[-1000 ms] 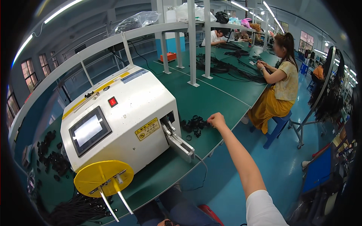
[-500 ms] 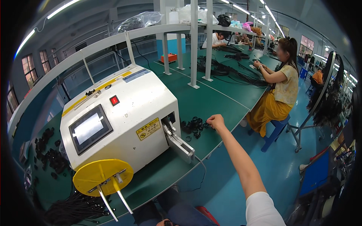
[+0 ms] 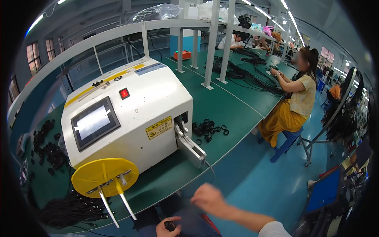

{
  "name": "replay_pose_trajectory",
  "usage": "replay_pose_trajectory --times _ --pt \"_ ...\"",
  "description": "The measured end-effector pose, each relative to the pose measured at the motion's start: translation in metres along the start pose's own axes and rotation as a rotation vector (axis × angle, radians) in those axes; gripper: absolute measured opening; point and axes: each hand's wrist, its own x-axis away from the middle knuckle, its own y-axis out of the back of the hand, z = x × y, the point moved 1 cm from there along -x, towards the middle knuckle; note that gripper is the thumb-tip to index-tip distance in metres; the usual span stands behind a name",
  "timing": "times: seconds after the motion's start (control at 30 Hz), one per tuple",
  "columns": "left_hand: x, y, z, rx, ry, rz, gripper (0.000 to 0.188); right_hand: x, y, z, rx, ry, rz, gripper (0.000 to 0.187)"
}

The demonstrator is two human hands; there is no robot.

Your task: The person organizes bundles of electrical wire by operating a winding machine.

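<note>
Low at the front edge of the picture, my left hand point(image 3: 167, 228) is closed around a small black piece point(image 3: 169, 226), whose exact kind I cannot make out. Blurred by motion, my right hand point(image 3: 210, 200) hangs in front of the table edge, up and to the right of the left one. Its fingers look curled in; whatever they hold, if anything, is hidden. Loose black rings point(image 3: 207, 129) lie in a pile on the green table point(image 3: 233, 112), right of a white machine point(image 3: 134, 110). A metal guide point(image 3: 190, 148) juts from the machine's right side.
A yellow disc point(image 3: 104, 177) with two metal prongs sticks out at the machine's front. Black cords point(image 3: 71, 209) and small black parts point(image 3: 51, 154) lie at the left. A co-worker point(image 3: 302, 87) sits on a blue stool point(image 3: 286, 144) to the right, beside more black cords point(image 3: 252, 77).
My right hand has drawn back from the black rings toward my left hand. Several rings now lie spread at the pile's right side. My left hand shows more fully, and the view has shifted slightly.
</note>
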Motion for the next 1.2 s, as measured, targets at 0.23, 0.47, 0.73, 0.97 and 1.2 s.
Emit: replay_pose_trajectory --times 0.23,0.47,0.73,0.97,1.2 --pt "-0.004 -0.011 -0.019 0.281 -0.119 -0.177 0.011 0.015 -0.079 0.064 -0.024 -0.287 0.055 0.011" --pt "0.001 0.014 0.009 0.391 -0.172 -0.342 0.015 0.018 -0.099 0.062 -0.368 -0.330 0.227 0.014" --pt "0.005 0.026 0.009 0.537 -0.369 -0.154 0.020 0.027 -0.125 0.025 -0.894 -0.834 0.393 0.020" --pt "0.009 0.045 0.007 -0.133 -0.367 -0.073 0.018 0.023 -0.138 -0.003 -1.532 -1.179 0.301 0.018" --pt "-0.005 0.057 0.029 -0.145 -0.195 -0.325 0.033 0.011 -0.137 0.021 -1.229 -1.085 0.588 0.016"
